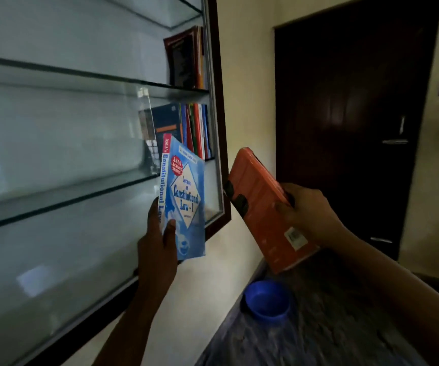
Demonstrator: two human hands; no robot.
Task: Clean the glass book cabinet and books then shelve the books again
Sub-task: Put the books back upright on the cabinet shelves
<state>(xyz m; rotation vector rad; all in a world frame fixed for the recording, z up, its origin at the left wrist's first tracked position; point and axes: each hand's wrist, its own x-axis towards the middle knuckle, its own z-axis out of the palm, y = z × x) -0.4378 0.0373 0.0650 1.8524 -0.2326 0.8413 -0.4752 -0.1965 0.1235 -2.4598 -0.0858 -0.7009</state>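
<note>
My left hand [157, 239] grips a blue paperback [186, 199] titled "Constitutional Law - 1", upright in front of the glass cabinet's [221, 143] lower right corner. An orange book [263, 207] is tilted to the right of the cabinet frame, held near its lower half by my right hand [308, 212]. Inside the cabinet, a row of upright books [194, 128] stands at the right end of the middle glass shelf [67, 199]. A few more books [186, 59] lean at the right end of the shelf above. The left parts of the shelves are bare.
A blue plastic bowl [267, 302] sits on a dark patterned surface [332, 326] below my right arm. A dark wooden door [350, 128] with a handle stands behind to the right. The pale wall [250, 101] lies between cabinet and door.
</note>
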